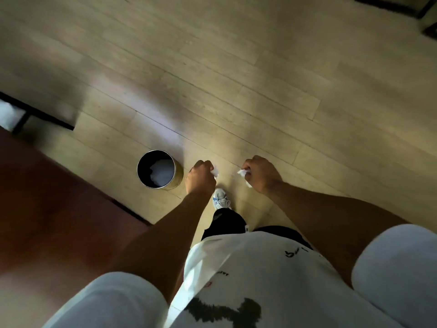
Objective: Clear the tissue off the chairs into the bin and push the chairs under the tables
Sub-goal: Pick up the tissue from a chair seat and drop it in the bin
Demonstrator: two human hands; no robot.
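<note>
A round metal bin (176, 179) stands on the wooden floor, with white tissue lying inside it. My left hand (200, 178) is curled into a fist just right of the bin and grips a crumpled white tissue (215, 172) that pokes out between the fingers. My right hand (260, 174) is also curled, further right, and holds another crumpled tissue (243, 172). Both hands hang above the floor, beside the bin rather than over it. No chair seat is clearly in view.
A reddish-brown table top (47, 209) fills the lower left, right beside the bin. Dark furniture legs (45, 114) stand at the far left and dark frames (402, 5) at the top right. My white shoe (221, 200) is on the floor between my hands.
</note>
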